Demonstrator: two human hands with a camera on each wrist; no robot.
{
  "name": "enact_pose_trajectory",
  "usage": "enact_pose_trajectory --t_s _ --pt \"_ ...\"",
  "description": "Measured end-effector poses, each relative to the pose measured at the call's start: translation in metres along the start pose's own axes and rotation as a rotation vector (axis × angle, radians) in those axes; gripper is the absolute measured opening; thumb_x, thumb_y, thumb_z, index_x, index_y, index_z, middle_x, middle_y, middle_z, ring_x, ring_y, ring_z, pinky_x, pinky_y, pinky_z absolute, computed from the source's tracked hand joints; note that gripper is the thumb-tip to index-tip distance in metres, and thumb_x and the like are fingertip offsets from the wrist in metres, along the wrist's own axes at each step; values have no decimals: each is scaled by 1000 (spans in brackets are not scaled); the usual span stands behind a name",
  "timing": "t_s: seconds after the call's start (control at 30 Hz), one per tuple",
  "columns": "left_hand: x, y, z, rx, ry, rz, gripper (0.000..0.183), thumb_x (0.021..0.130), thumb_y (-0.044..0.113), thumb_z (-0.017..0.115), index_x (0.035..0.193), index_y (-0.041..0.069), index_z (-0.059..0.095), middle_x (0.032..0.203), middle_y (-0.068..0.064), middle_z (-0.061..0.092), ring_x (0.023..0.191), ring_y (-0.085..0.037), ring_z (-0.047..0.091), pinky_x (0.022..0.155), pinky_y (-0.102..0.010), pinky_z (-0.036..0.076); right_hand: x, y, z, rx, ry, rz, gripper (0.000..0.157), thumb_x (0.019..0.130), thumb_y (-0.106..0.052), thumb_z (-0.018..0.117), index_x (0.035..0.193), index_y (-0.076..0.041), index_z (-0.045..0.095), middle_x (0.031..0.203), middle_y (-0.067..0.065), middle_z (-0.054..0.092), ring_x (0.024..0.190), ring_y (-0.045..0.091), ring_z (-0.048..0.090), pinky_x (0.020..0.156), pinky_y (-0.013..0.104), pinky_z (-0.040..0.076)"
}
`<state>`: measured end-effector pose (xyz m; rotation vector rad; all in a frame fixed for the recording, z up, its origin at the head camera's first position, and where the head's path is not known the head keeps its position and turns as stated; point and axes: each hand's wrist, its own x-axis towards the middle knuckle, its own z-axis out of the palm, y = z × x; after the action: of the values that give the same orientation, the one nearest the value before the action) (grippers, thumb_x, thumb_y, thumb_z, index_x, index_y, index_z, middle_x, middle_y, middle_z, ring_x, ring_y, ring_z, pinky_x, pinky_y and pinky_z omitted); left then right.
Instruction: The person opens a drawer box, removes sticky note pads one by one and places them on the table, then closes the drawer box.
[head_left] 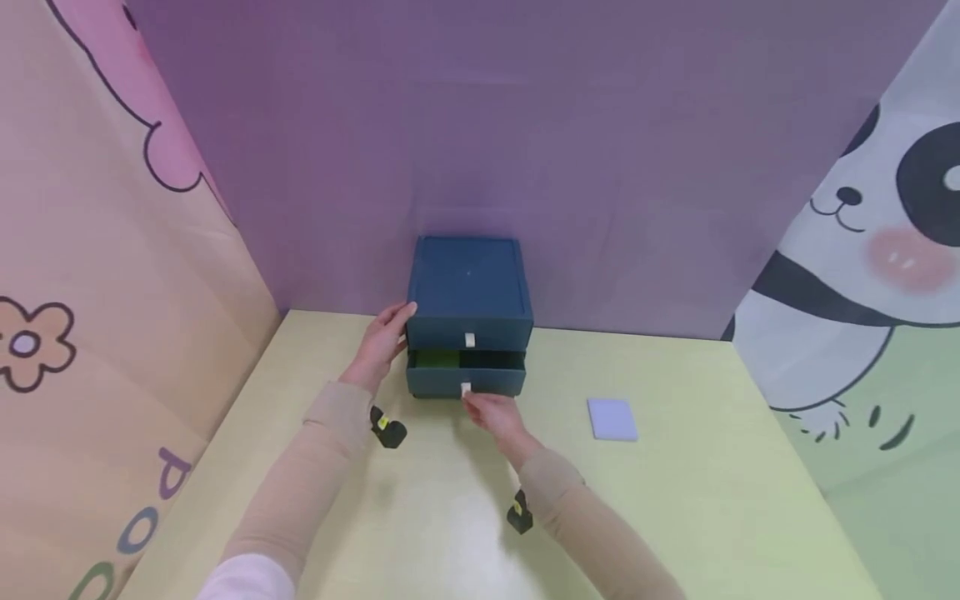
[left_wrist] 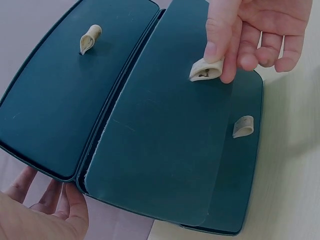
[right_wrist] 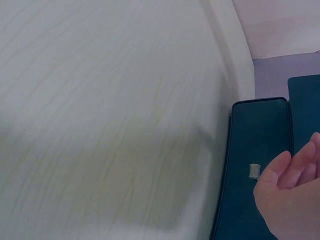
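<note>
A dark blue drawer cabinet (head_left: 469, 279) stands at the back of the table. Its middle drawer (left_wrist: 155, 120) is partly pulled out, and a green item (head_left: 437, 359) shows inside it. My right hand (head_left: 497, 417) pinches that drawer's pale loop tab (left_wrist: 206, 70) between thumb and finger. Against the cabinet's left side rests my left hand (head_left: 380, 343), its fingertips at the edge near the top. In the left wrist view, the upper drawer's tab (left_wrist: 90, 38) and the lower drawer's tab (left_wrist: 243, 126) hang free.
A lavender square pad (head_left: 612, 419) lies on the pale yellow table (head_left: 705, 467), right of the cabinet. Behind the cabinet hangs a purple backdrop (head_left: 480, 150). Printed panels flank both sides. Small black devices (head_left: 388, 428) show beside the wrists.
</note>
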<state>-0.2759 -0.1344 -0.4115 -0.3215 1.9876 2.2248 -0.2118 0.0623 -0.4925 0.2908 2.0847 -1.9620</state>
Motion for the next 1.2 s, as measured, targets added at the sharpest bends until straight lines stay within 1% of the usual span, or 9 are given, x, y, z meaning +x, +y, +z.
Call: enact_pose_trajectory --t_s 0.13,0.27,0.37,0.4,0.5,0.77,0.9,1.07,1.2 --pt "2 -1 1 -6 0 8 60 95 39 54 145 11 36 152 -8 32 139 -27 33 113 -42 30 -1 0 -1 21 -6 -17 31 91 -16 62 108 9 64 101 21 68 76 13 61 94 41 51" --pt "3 1 1 -13 3 11 61 95 40 54 146 12 35 153 -7 30 139 -27 32 114 -42 29 -16 -17 -1 10 -24 -28 31 91 -13 61 108 12 63 101 26 66 70 7 57 95 43 50" --pt "2 1 0 -8 5 8 60 95 40 53 146 12 35 153 -7 30 139 -26 31 114 -42 29 -18 -18 -1 -1 -31 -10 31 91 -13 60 110 12 62 107 29 64 71 7 58 95 42 50" --pt "1 1 -1 -4 4 9 61 95 40 53 146 12 35 153 -7 30 140 -27 31 114 -42 29 -15 -14 -1 -5 -30 -8 31 91 -14 61 110 11 63 107 28 65 71 8 58 94 41 51" --pt "1 1 -1 -12 5 7 61 95 40 53 146 12 35 153 -7 30 140 -27 30 114 -42 29 -5 -4 -2 -5 -27 -4 32 91 -17 62 110 8 64 106 25 66 75 11 60 94 40 51" --pt "3 3 -1 -28 5 5 61 95 39 54 146 11 35 154 -7 29 140 -28 29 114 -42 28 -3 -2 -1 -7 -20 -22 31 90 -16 63 108 9 64 101 23 67 84 20 64 95 43 49" --pt "2 4 0 -19 6 3 61 95 40 53 146 12 35 154 -7 29 140 -27 30 115 -42 28 -4 -3 -2 -6 -18 -22 30 90 -15 63 108 9 64 99 21 68 82 19 64 94 42 50" --pt "0 5 2 -12 9 3 60 95 40 53 145 12 36 153 -6 30 140 -26 31 114 -42 28 -7 -4 -4 -4 -18 -24 29 89 -12 63 107 11 64 101 25 67 75 13 63 94 44 50" --pt "-2 7 3 -22 7 7 60 95 39 53 145 11 36 153 -7 31 139 -27 32 114 -42 28 -11 -6 -4 -13 -20 -23 28 89 -11 63 106 11 64 102 27 66 74 13 63 94 44 50"
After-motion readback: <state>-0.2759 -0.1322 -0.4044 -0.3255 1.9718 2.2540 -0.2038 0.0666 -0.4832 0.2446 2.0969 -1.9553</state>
